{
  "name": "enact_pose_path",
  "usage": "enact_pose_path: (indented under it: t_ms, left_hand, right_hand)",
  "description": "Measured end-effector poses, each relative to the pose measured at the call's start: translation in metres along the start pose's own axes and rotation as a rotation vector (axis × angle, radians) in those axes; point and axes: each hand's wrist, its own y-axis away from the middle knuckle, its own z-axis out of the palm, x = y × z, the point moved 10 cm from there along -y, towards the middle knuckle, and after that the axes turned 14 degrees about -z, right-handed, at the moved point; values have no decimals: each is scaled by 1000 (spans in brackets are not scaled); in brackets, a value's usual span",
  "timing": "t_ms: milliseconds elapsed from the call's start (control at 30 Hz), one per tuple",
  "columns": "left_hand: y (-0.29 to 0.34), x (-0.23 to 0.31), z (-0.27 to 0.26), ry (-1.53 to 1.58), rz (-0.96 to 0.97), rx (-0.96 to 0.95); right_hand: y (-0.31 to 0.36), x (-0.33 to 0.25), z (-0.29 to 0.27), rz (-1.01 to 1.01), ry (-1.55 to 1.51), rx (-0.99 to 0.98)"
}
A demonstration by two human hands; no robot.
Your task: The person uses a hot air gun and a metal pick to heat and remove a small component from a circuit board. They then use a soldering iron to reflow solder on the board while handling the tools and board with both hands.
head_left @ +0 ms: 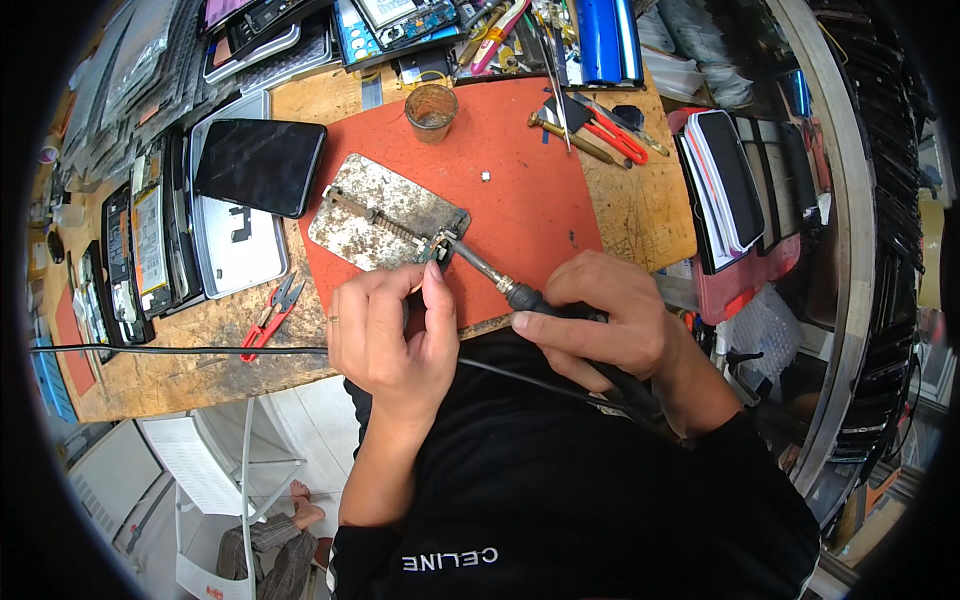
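Observation:
My right hand point(610, 315) is wrapped round the black handle of a soldering iron point(490, 270). Its metal barrel points up and left, and the tip meets a small circuit board point(436, 246) at the right end of a stained metal clamp plate point(375, 215). My left hand point(395, 325) is closed in a pinch at the board's near edge, thumb and forefinger together. What lies between those fingertips is too small to make out. The clamp's spring and rod run diagonally across the plate, which rests on a red mat point(520, 150).
A small brown cup point(432, 112) stands behind the plate. Red-handled cutters point(268, 320) lie at the left, and pliers point(615, 138) with other tools at the far right. A black tablet point(260, 167) and phone parts flank the mat. A black cable point(180, 350) crosses the table's front.

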Motion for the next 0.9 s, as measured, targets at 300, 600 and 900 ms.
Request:
enact_pose_path:
  t_ms: [300, 600, 900]
  left_hand:
    - [-2, -1, -1, 14, -17, 14]
    - [-1, 0, 0, 5, -18, 0]
    - [-1, 1, 0, -2, 0, 0]
  right_hand:
    - [5, 6, 1, -3, -43, -13]
    - [9, 9, 2, -28, -46, -34]
    - [6, 10, 3, -46, -54, -42]
